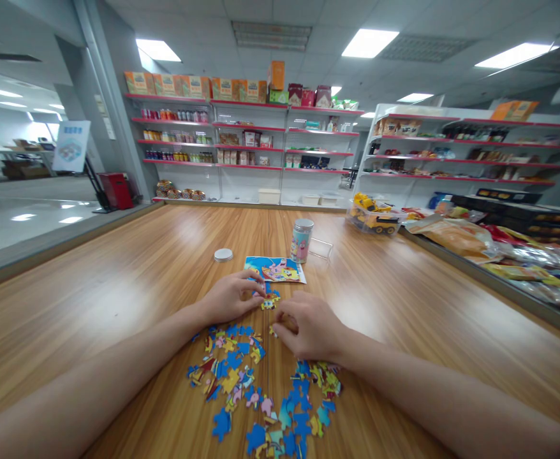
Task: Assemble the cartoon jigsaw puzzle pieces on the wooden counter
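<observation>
My left hand [235,297] rests on the table with its fingers spread and bent, the tips touching a small group of joined puzzle pieces [270,302]. To the right, my right hand [311,326] has its fingers curled, with thumb and forefinger at a small yellowish puzzle piece [273,331]. Many loose puzzle pieces [232,379], blue, yellow and pink, lie scattered nearer to me, some partly under my right hand. Just beyond the hands is a printed reference picture [280,270] with cartoon figures.
A cartoon-printed tin [301,242] stands behind the picture, beside a small wire stand [322,248]. Its round lid [223,255] lies to the left. A clear box with yellow toy trucks [374,215] and packaged snacks [456,236] are at the right. Stocked shelves [249,131] line the back.
</observation>
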Motion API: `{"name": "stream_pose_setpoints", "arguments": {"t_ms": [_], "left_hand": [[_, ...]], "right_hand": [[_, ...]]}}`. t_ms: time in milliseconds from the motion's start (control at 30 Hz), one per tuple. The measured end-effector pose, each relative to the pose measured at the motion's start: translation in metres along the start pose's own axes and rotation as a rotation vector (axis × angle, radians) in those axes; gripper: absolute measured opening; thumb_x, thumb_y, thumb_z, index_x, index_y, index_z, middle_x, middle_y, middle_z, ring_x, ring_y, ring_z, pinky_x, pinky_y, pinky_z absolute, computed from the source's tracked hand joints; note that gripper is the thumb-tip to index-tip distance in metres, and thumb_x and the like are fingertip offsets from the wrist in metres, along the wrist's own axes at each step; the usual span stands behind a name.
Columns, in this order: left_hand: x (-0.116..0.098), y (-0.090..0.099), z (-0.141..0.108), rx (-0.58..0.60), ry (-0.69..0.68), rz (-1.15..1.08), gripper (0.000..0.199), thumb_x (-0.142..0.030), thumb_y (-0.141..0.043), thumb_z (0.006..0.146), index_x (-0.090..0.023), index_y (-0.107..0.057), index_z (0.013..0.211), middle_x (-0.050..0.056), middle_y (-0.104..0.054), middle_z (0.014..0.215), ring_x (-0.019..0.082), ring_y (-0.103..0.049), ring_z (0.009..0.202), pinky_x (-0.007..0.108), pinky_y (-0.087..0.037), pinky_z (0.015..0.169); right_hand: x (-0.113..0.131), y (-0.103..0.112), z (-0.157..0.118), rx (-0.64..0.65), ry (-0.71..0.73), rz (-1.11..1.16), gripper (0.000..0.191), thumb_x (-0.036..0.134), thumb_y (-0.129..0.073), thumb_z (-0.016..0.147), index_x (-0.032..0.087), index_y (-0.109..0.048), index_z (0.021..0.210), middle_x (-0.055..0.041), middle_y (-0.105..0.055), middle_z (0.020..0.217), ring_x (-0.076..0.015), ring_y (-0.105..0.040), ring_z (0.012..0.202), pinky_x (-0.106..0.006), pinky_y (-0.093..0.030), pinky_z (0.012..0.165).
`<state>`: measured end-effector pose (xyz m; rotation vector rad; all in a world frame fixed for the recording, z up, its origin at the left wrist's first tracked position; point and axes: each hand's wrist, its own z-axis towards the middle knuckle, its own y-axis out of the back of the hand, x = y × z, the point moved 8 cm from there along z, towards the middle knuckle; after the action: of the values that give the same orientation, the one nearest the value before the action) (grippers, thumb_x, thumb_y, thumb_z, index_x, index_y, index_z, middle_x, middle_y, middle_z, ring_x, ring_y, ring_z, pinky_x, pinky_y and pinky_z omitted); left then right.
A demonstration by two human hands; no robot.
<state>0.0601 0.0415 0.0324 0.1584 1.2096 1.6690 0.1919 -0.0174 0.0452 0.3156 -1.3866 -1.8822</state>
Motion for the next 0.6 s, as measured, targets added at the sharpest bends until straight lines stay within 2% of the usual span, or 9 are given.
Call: {"name": "stream_pose_setpoints", "arguments": {"t_ms": [100,233,467,600], "left_hand": [[0.0,-0.002,-0.001,0.03,-0.007,0.029,0.019,-0.036,-0.065,0.089,-0.026,-0.073,0.104,0.004,-0.06,0.121,0.02,-0.062,0.103,0.032,-0.047,0.094],[0.001,-0.002,-0.001,0.044,-0.003,0.049,0.019,-0.037,-0.065,0.089,-0.027,-0.073,0.104,0.003,-0.059,0.125,0.021,-0.062,0.105,0.032,-0.047,0.094],[0.004,-0.006,-0.001,0.082,0.01,0.024,0.021,-0.034,-0.063,0.091,-0.025,-0.074,0.106,0.005,-0.064,0.122,0.021,-0.063,0.108,0.031,-0.049,0.094],[0.004,-0.008,-0.001,0.113,0.001,0.02,0.023,-0.033,-0.062,0.092,-0.025,-0.073,0.109,0.005,-0.064,0.125,0.022,-0.062,0.112,0.031,-0.048,0.097]], "right_hand": [[-0.002,0.001,0.001,0.013,-0.007,0.002,0.017,0.035,-0.067,0.077,0.02,-0.07,0.085,-0.0041,-0.068,0.075,-0.0204,-0.061,0.073,-0.029,-0.039,0.066],[-0.015,0.001,0.004,0.044,-0.029,-0.027,0.013,0.025,-0.065,0.076,0.021,-0.071,0.087,-0.0026,-0.067,0.07,-0.0192,-0.06,0.069,-0.028,-0.038,0.064],[-0.054,-0.001,0.011,0.046,-0.208,0.035,0.009,0.018,-0.064,0.077,0.018,-0.066,0.086,0.0009,-0.061,0.063,-0.0135,-0.053,0.058,-0.024,-0.033,0.058],[-0.058,-0.005,0.01,0.044,-0.233,0.09,0.011,0.016,-0.063,0.077,0.019,-0.063,0.088,0.0026,-0.059,0.062,-0.0126,-0.051,0.057,-0.023,-0.03,0.056]]}}
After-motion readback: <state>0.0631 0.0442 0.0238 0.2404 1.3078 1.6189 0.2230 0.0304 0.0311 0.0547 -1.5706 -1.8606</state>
